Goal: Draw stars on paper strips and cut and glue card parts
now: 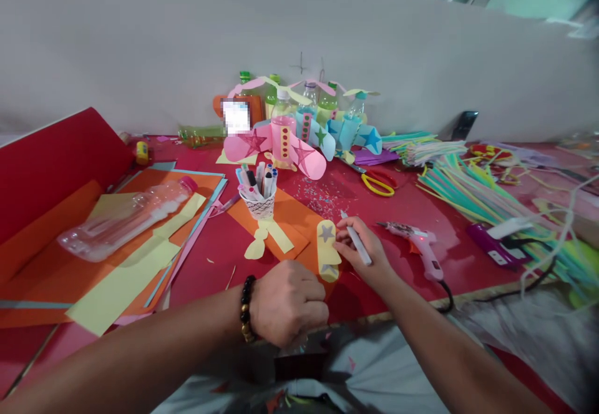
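I judged the step as handling the starred yellow cutout (326, 251); next called for steadying it.
My right hand (377, 259) had its fingers clamped on a pen-like tool (359, 246), seemingly touching the cutout's right edge, on the desk (407, 205); left hand (287, 301) fisted nearby, nothing visible inside.

What looks like a dark phone (465, 125) leans against the pale wall (140, 45) behind bundled pipe cleaners (468, 195).
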Motion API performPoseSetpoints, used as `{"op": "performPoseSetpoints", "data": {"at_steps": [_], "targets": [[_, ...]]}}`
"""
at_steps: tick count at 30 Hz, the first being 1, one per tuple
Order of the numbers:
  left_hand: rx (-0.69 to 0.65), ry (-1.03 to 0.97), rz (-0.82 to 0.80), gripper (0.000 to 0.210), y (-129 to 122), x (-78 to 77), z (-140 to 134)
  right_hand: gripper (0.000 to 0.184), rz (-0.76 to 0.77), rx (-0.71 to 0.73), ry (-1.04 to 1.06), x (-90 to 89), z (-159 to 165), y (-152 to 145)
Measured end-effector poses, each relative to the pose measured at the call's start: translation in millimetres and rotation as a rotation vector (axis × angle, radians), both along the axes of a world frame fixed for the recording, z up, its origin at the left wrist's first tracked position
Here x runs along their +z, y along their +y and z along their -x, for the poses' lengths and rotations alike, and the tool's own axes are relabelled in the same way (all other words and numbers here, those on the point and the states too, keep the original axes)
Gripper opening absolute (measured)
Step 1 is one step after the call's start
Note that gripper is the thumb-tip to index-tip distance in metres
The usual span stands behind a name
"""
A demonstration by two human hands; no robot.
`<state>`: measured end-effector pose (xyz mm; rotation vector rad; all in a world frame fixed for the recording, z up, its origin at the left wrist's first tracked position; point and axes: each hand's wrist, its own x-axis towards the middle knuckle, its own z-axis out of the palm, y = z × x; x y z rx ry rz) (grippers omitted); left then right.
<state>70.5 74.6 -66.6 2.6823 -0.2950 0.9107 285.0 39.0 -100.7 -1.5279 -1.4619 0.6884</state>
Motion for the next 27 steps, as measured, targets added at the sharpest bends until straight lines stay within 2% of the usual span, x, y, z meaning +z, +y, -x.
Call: {"op": "performPoseSetpoints", "data": {"at_steps": [5,9,11,14,18,21,24,26,27], "targets": [[0.029,0.075,-0.022,0.013,2.7,-1.3,1.6,0.029,-0.003,-0.040,0.036,26.0,9.1,6.7],[0.040,0.081,-0.028,0.013,5.6,-2.4,2.7,0.032,-0.050,-0.072,0.158,43.2,10.9,30.4],[0.050,0.076,-0.034,0.013,6.2,-2.8,2.4,0.031,-0.081,-0.101,0.152,41.9,8.0,45.4],[0.071,0.049,-0.030,0.015,5.8,-2.0,0.7,0.030,-0.110,-0.164,0.111,28.6,-0.2,64.1],[0.143,-0.034,-0.028,0.016,12.1,8.1,3.3,0.032,-0.115,-0.185,0.080,13.1,-8.7,71.1],[0.292,-0.208,-0.053,0.016,32.9,24.0,16.3,0.035,-0.197,-0.202,-0.004,15.8,-4.9,63.1],[0.618,-0.442,-0.056,0.021,66.1,37.5,37.2,0.035,-0.191,-0.114,-0.107,23.1,7.8,50.9],[0.846,-0.568,0.062,0.027,88.1,39.4,49.8,0.035,-0.155,0.000,-0.168,25.2,18.2,43.7],[0.903,-0.621,0.154,0.035,97.2,37.6,54.2,0.035,-0.136,0.049,-0.194,24.9,23.1,40.8]]}}
